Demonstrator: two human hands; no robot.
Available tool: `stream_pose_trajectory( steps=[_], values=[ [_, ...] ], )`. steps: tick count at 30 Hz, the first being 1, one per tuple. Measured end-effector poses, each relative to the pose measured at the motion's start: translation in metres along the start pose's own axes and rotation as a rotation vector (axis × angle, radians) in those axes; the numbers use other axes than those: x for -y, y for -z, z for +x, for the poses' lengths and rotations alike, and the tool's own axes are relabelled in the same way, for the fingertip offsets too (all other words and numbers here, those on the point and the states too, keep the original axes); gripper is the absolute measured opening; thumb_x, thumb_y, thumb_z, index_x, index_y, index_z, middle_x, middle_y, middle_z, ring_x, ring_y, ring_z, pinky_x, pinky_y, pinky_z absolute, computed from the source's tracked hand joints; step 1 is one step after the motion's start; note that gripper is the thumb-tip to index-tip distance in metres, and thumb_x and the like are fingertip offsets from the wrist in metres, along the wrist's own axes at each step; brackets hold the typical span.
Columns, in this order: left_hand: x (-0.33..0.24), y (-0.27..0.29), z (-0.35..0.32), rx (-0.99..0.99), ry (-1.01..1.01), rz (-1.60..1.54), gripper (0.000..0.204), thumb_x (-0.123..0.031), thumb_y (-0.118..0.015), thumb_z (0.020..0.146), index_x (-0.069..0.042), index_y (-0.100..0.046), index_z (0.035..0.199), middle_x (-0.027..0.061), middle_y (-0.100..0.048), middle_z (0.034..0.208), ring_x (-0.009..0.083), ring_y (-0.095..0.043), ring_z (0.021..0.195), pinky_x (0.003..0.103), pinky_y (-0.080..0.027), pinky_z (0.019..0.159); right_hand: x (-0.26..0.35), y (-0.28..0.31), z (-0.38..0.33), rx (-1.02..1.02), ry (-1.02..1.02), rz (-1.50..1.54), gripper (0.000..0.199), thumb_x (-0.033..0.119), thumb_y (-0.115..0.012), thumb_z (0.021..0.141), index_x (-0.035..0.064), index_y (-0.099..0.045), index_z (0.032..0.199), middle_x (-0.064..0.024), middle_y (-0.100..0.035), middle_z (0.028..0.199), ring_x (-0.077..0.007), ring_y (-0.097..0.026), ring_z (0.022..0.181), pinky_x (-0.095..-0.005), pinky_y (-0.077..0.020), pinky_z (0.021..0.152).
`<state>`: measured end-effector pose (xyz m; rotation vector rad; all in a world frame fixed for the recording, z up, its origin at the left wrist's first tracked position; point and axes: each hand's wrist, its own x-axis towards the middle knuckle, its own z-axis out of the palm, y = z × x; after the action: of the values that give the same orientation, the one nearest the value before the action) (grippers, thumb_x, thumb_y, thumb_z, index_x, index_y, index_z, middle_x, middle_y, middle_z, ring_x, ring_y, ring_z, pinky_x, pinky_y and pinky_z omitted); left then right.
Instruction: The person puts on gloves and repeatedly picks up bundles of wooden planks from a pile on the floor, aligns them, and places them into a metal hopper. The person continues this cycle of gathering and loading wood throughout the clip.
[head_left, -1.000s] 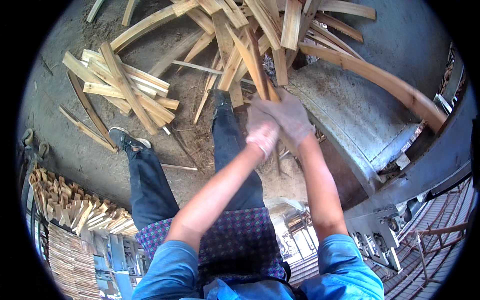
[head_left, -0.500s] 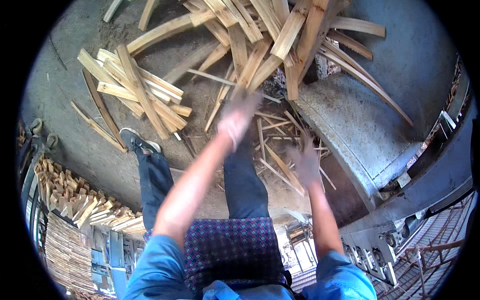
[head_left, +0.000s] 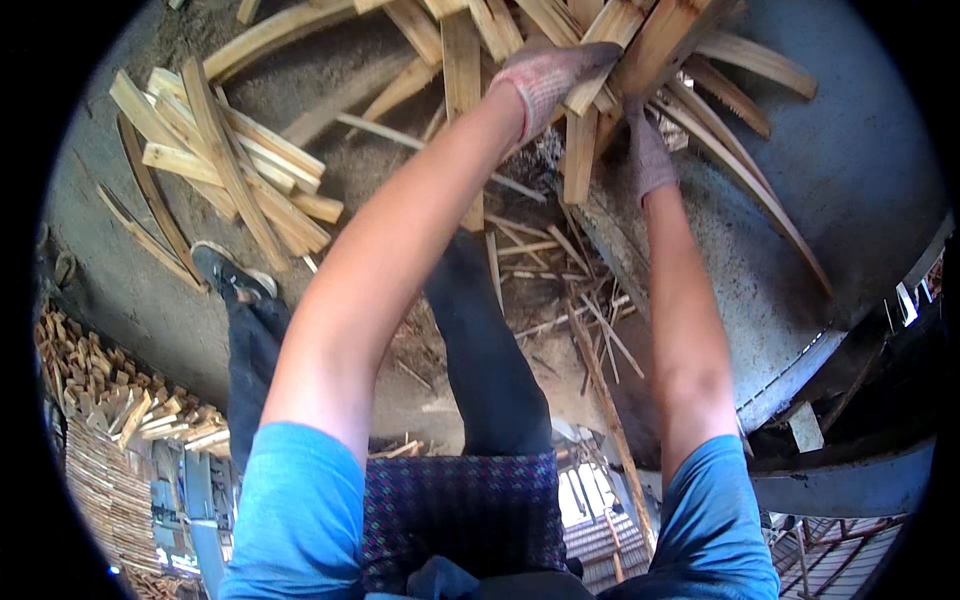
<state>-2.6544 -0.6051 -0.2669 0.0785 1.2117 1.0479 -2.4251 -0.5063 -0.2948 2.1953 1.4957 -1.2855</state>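
Observation:
My left hand (head_left: pixel 550 82), in a pale knitted glove dark at the fingers, reaches across the pile with its fingers closed over a pale wooden plank (head_left: pixel 590 92). A thick brown wooden board (head_left: pixel 660 50) slants just beyond its fingertips. Below that board is my gloved right hand (head_left: pixel 650 155), pointing up against its lower end. The right fingertips are mostly hidden by the wood. Another short plank (head_left: pixel 580 160) hangs down between the two hands. Long thin curved slats (head_left: pixel 745 180) fan out to the right of my right hand.
A grey metal surface (head_left: pixel 760 310) lies on the right, with a curved edge. Crossed planks (head_left: pixel 240 165) lie on the floor at left, near my shoe (head_left: pixel 230 270). Thin wood scraps (head_left: pixel 540 260) litter the ground by my leg. Stacked wood (head_left: pixel 90 375) stands at lower left.
Both hands have moved up and forward to the wood pile; the left went to the right as well. The view has shifted, and a long thin stick now shows beside my right arm.

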Motion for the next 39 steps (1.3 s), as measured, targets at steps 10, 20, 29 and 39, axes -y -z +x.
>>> stream_pose_trajectory(
  steps=[10, 20, 29, 39],
  values=[
    [0.021, 0.020, -0.068, -0.026, 0.126, -0.223, 0.062, -0.036, -0.073, 0.093, 0.004, -0.057, 0.137, 0.0190, -0.062, 0.138, 0.0297, -0.059, 0.129, 0.043, -0.059, 0.095, 0.010, -0.037, -0.096, 0.182, 0.330, -0.224, 0.072, 0.053, -0.050, 0.104, -0.0029, -0.043, 0.148, -0.0322, -0.055, 0.137, -0.0447, -0.057, 0.125, -0.0443, -0.0461, 0.109],
    [0.089, 0.109, -0.261, -0.123, 0.208, 0.195, 0.066, -0.031, -0.073, 0.087, 0.006, -0.052, 0.137, 0.0191, -0.069, 0.119, 0.0215, -0.066, 0.105, 0.035, -0.054, 0.090, 0.021, -0.159, -0.260, 0.511, 0.001, 0.678, 0.073, 0.044, -0.075, 0.092, -0.0066, -0.049, 0.137, -0.0198, -0.065, 0.122, -0.0267, -0.064, 0.113, -0.0330, -0.0528, 0.103],
    [0.104, 0.227, -0.314, -0.326, 0.283, 0.202, 0.060, -0.040, -0.068, 0.094, 0.003, -0.057, 0.135, 0.0203, -0.071, 0.120, 0.0276, -0.069, 0.110, 0.038, -0.053, 0.094, 0.080, -0.291, -0.302, 0.658, -0.044, 0.321, 0.058, 0.029, -0.080, 0.088, -0.0059, -0.061, 0.130, -0.0209, -0.070, 0.118, -0.0273, -0.066, 0.110, -0.0334, -0.0517, 0.100],
    [0.110, 0.291, -0.277, -0.417, 0.119, 0.168, 0.067, -0.041, -0.070, 0.091, 0.004, -0.053, 0.139, 0.0273, -0.065, 0.128, 0.0377, -0.063, 0.121, 0.041, -0.048, 0.104, 0.119, -0.365, -0.258, 0.615, 0.137, -0.029, 0.056, 0.032, -0.078, 0.082, -0.0058, -0.065, 0.120, -0.0160, -0.073, 0.100, -0.0206, -0.069, 0.085, -0.0340, -0.0549, 0.081]
  ],
)
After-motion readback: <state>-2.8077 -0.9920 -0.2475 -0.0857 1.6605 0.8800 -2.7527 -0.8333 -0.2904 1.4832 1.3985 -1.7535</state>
